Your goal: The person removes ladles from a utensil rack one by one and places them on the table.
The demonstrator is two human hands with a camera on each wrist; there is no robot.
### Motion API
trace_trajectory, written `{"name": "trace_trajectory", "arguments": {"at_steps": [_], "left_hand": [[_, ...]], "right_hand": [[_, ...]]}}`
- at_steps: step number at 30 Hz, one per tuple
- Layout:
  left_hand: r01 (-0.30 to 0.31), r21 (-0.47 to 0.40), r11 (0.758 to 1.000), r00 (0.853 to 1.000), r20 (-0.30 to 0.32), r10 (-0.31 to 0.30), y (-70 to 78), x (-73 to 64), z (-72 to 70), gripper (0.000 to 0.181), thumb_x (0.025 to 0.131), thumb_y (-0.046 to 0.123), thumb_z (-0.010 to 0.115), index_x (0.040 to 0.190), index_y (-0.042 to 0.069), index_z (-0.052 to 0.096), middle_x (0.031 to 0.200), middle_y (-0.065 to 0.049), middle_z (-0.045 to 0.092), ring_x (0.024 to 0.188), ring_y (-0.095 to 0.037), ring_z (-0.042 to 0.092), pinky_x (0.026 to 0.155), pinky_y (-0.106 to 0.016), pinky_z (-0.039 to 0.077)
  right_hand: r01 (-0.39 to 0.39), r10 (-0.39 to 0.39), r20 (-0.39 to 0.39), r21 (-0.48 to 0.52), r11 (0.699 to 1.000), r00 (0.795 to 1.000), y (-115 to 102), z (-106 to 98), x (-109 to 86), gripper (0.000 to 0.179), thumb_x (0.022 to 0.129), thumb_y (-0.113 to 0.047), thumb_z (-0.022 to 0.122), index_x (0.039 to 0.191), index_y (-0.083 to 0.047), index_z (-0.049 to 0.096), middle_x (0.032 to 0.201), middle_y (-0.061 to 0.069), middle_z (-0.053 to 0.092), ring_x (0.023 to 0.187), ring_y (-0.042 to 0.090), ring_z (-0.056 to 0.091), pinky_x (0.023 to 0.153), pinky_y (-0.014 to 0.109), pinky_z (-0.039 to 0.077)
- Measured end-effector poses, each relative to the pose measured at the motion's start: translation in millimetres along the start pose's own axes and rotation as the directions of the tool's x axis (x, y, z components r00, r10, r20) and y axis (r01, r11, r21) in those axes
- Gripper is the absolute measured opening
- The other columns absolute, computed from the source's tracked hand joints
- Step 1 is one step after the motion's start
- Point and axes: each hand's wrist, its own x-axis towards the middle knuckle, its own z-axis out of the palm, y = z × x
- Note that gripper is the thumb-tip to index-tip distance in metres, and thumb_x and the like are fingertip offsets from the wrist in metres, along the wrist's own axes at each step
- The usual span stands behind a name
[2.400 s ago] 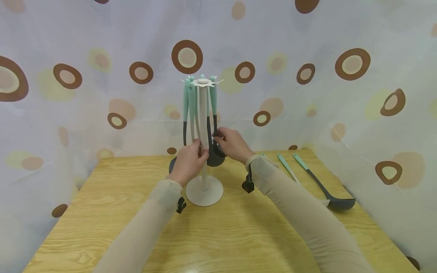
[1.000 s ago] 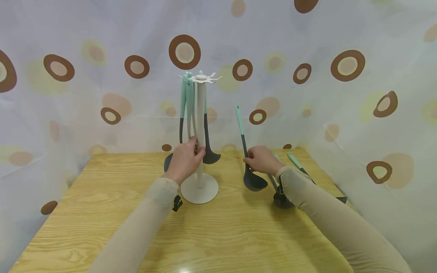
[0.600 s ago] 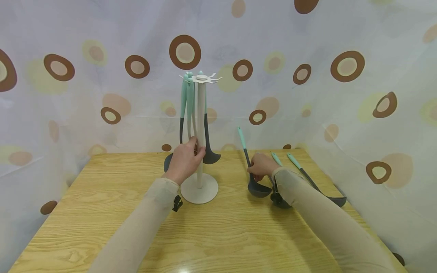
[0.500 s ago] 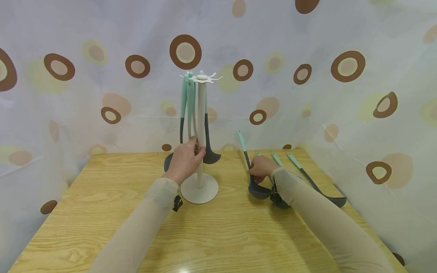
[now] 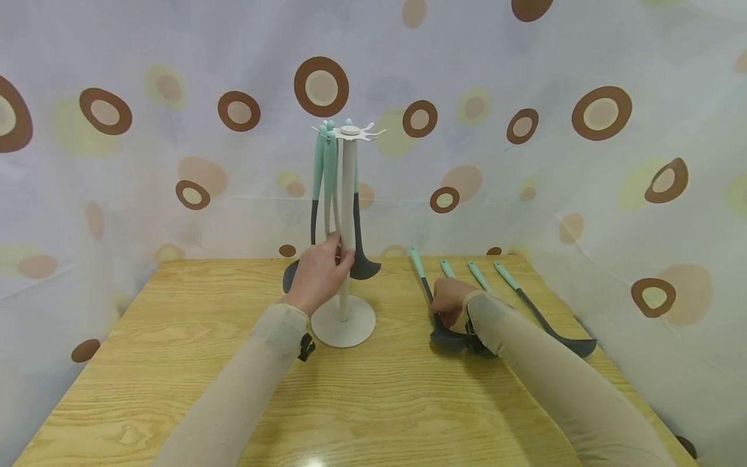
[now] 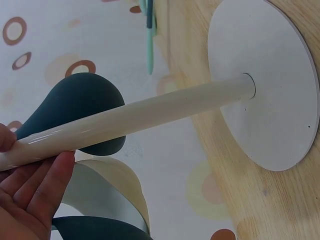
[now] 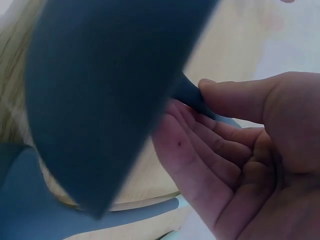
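Note:
My left hand (image 5: pixel 320 272) grips the white pole of the utensil stand (image 5: pixel 344 324) at mid-height; thumb and fingers lie round the pole (image 6: pixel 165 112) in the left wrist view. Several mint-handled utensils (image 5: pixel 329 168) hang from the stand's left and back, among them one with a dark curved head (image 5: pixel 364 267). On the right, my right hand (image 5: pixel 452 299) pinches the dark neck of a ladle (image 5: pixel 415 261) between thumb and fingers. Its bowl (image 7: pixel 110 90) fills much of the right wrist view. The ladle lies low at the tabletop; whether its whole length touches the wood I cannot tell.
Right of the held ladle, two mint handles (image 5: pixel 478 275) are partly hidden by my right arm. Another dark ladle (image 5: pixel 578 346) lies near the right edge of the wooden table (image 5: pixel 204 363). A patterned curtain (image 5: pixel 251 168) stands behind.
My right hand has taken the ladle from the right side of the stand, carried it right and lowered it to the table beside the others. My left hand has stayed on the pole.

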Motion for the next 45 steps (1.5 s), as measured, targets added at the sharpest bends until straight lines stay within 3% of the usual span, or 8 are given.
{"name": "trace_trajectory", "arguments": {"at_steps": [21, 26, 31, 34, 36, 39, 41, 45], "left_hand": [[0.015, -0.008, 1.000, 1.000, 0.007, -0.015, -0.4, -0.3, -0.5, 0.025, 0.103, 0.031, 0.051, 0.113, 0.009, 0.057, 0.104, -0.013, 0.074, 0.086, -0.025, 0.073, 0.074, -0.041, 0.061], [0.017, -0.009, 1.000, 1.000, 0.008, -0.017, -0.4, -1.0, -0.7, 0.026, 0.104, 0.032, 0.050, 0.113, 0.009, 0.057, 0.105, -0.013, 0.074, 0.087, -0.025, 0.073, 0.074, -0.041, 0.061], [0.022, -0.013, 1.000, 1.000, 0.019, -0.022, 0.9, -1.1, 0.3, 0.028, 0.105, 0.034, 0.050, 0.116, 0.009, 0.057, 0.107, -0.013, 0.074, 0.091, -0.027, 0.073, 0.077, -0.043, 0.060], [0.033, -0.014, 0.999, 0.999, 0.026, -0.032, 2.0, -1.5, 0.5, 0.029, 0.105, 0.034, 0.051, 0.119, 0.009, 0.057, 0.109, -0.014, 0.073, 0.093, -0.028, 0.073, 0.079, -0.043, 0.060], [0.038, -0.015, 0.999, 0.999, 0.028, -0.037, 2.5, -1.8, 0.6, 0.030, 0.105, 0.034, 0.053, 0.120, 0.009, 0.057, 0.109, -0.014, 0.073, 0.093, -0.028, 0.073, 0.079, -0.043, 0.060], [0.041, -0.009, 0.999, 0.999, 0.020, -0.041, 3.5, -2.5, 0.5, 0.030, 0.105, 0.033, 0.054, 0.120, 0.008, 0.057, 0.107, -0.015, 0.073, 0.091, -0.028, 0.073, 0.078, -0.044, 0.060], [0.040, -0.001, 0.999, 0.999, 0.012, -0.040, 3.7, -2.5, 0.6, 0.030, 0.104, 0.033, 0.055, 0.120, 0.007, 0.057, 0.107, -0.015, 0.073, 0.090, -0.029, 0.073, 0.077, -0.044, 0.061], [0.039, 0.019, 0.999, 0.999, -0.007, -0.039, 3.7, -1.6, 1.1, 0.027, 0.104, 0.031, 0.056, 0.117, 0.007, 0.057, 0.105, -0.016, 0.074, 0.088, -0.029, 0.074, 0.075, -0.044, 0.061]], "right_hand": [[-0.041, 0.040, 0.023, 0.018, 0.999, 0.999, 4.1, 1.4, -1.4, 0.027, 0.091, -0.014, 0.067, 0.069, 0.001, 0.073, 0.062, 0.011, 0.072, 0.053, 0.019, 0.071, 0.056, 0.030, 0.059], [0.003, -0.004, -0.018, -0.040, 0.999, 1.000, 2.2, 0.6, -5.0, 0.030, 0.092, -0.016, 0.066, 0.066, -0.002, 0.072, 0.060, 0.008, 0.070, 0.052, 0.019, 0.069, 0.053, 0.028, 0.056], [0.067, -0.089, -0.142, -0.149, 0.987, 0.986, -15.2, -0.7, -18.1, 0.040, 0.098, -0.016, 0.056, 0.060, -0.010, 0.060, 0.047, 0.000, 0.052, 0.041, 0.012, 0.049, 0.044, 0.025, 0.042], [0.135, -0.194, -0.269, -0.223, 0.965, 0.943, -41.3, -4.2, -34.8, 0.034, 0.101, -0.020, 0.054, 0.070, -0.010, 0.064, 0.053, -0.004, 0.049, 0.043, 0.009, 0.041, 0.047, 0.026, 0.036], [0.199, -0.275, -0.345, -0.238, 0.951, 0.897, -62.5, -8.2, -47.4, 0.028, 0.102, -0.022, 0.053, 0.084, -0.009, 0.070, 0.061, -0.005, 0.055, 0.047, 0.009, 0.044, 0.050, 0.027, 0.040], [0.291, -0.382, -0.443, -0.261, 0.920, 0.811, -93.2, -12.8, -60.5, 0.023, 0.103, -0.025, 0.052, 0.104, -0.012, 0.071, 0.076, -0.005, 0.066, 0.056, 0.009, 0.056, 0.057, 0.029, 0.048], [0.335, -0.425, -0.492, -0.265, 0.904, 0.759, -112.1, -15.4, -66.3, 0.023, 0.103, -0.026, 0.053, 0.107, -0.013, 0.070, 0.078, -0.004, 0.068, 0.060, 0.010, 0.058, 0.060, 0.030, 0.049], [0.387, -0.469, -0.555, -0.267, 0.883, 0.687, -143.7, -18.4, -74.2, 0.023, 0.102, -0.030, 0.054, 0.111, -0.013, 0.067, 0.081, -0.004, 0.067, 0.065, 0.011, 0.058, 0.062, 0.030, 0.050]]}}
